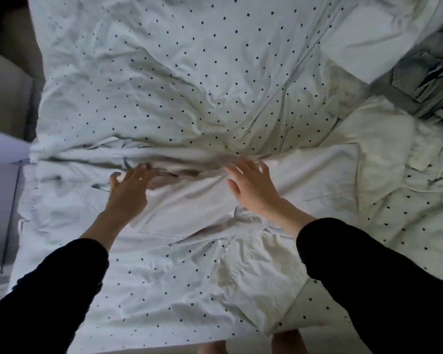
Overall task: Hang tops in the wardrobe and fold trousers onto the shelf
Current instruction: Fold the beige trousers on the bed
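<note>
A pale white garment (pixel 195 200), probably trousers, lies spread sideways across the polka-dot duvet (pixel 179 72) on the bed. My left hand (pixel 128 190) rests flat on its left part with fingers spread. My right hand (pixel 251 187) lies flat on its middle, fingers apart and pointing up-left. Neither hand grips the cloth. Both arms wear black sleeves. Crumpled blue-grey jeans (pixel 427 80) lie at the right edge of the bed. A heap of white clothing (pixel 384 139) sits between the jeans and the spread garment.
A folded white piece (pixel 363 39) lies at the upper right of the bed. A white panel or furniture edge (pixel 3 149) stands off the bed's left side. My bare feet (pixel 287 341) show at the bottom edge on the floor.
</note>
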